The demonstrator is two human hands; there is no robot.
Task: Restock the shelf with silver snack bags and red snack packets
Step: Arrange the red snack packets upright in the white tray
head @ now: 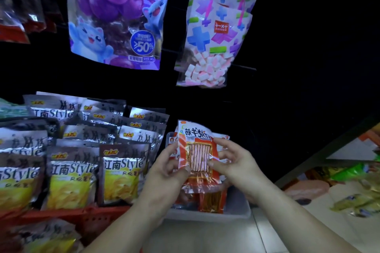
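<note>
I hold a red snack packet (198, 150) with a clear window upright between both hands, above a clear plastic bin (236, 211). My left hand (167, 167) pinches its lower left edge and my right hand (232, 160) grips its right side. More red packets (209, 199) lie in the bin beneath and behind it. Several silver snack bags (121, 172) marked "Style" stand in rows to the left, filling a red crate (67, 214).
A purple grape bag (115, 16) and a marshmallow bag (213, 37) with pink handles hang on a dark back wall above. Dark red bags (18, 12) hang at top left. Loose yellow-green packets (357, 201) lie on the floor at right.
</note>
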